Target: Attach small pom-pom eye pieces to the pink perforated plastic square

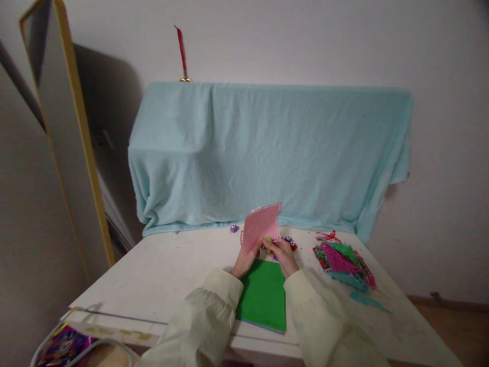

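A pink sheet [261,227] with small cut-outs along its edges is raised above the table, slightly curved. My left hand [245,261] is closed on its lower left edge. At its lower right corner, my right hand [283,253] is closed, fingers around a small yellow-green item [268,239] that is mostly hidden. Below both hands lies a stack of sheets with a green sheet [263,295] on top. Small purple and red pieces with eyes [289,241] sit just behind my right hand, partly covered.
A small purple piece with eyes [234,229] stands near the table's back. On the right lies a pile of perforated coloured sheets [340,260], with blue scraps [367,299] beside it. A light-blue cloth [267,153] drapes behind the white table [168,270]. A framed mirror [72,127] leans at left.
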Demonstrator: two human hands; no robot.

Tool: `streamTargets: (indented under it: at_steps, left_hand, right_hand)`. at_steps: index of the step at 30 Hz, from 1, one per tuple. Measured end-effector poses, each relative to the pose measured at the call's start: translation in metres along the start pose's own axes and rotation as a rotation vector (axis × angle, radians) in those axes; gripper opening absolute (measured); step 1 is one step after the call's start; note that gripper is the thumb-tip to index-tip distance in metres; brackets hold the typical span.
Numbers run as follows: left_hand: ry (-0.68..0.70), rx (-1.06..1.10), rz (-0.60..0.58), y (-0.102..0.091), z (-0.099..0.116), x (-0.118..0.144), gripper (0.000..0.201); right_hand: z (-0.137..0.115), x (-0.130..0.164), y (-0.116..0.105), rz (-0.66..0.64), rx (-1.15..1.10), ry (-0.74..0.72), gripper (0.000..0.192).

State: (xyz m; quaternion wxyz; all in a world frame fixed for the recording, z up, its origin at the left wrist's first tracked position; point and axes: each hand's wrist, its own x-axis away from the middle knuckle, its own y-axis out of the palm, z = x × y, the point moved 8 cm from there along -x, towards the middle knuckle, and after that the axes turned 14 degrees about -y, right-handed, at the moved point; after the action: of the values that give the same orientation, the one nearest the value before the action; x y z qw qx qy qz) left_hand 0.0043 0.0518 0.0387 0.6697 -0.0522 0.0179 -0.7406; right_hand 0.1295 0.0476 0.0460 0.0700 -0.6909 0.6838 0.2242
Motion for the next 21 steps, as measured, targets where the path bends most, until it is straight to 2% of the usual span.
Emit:
streamTargets:
  at_steps: [4, 7, 13, 18, 21]
  left_hand:
    - [-0.011, 0.014, -0.002, 0.000, -0.002, -0.001, 0.047]
    - [-0.009, 0.004, -0.010, 0.000, -0.002, -0.001, 0.048]
    - [-0.014, -0.016, 0.005, 0.000, 0.002, 0.001, 0.048]
    - [0.002, -0.003, -0.007, -0.001, 0.008, 0.002, 0.050]
    - [0.028, 0.027, 0.056, -0.009, 0.007, -0.001, 0.052]
  right_hand:
    - [0.007, 0.003, -0.009, 0.103, -0.013, 0.030, 0.030]
    - [0.007, 0.004, -0.010, 0.116, -0.027, 0.021, 0.029]
    - [0.004, 0.000, -0.007, 0.037, -0.012, -0.029, 0.027]
    - [0.017, -0.004, -0.002, -0.027, -0.013, 0.061, 0.032]
    - [0.017, -0.003, 0.002, -0.059, -0.035, 0.079, 0.031]
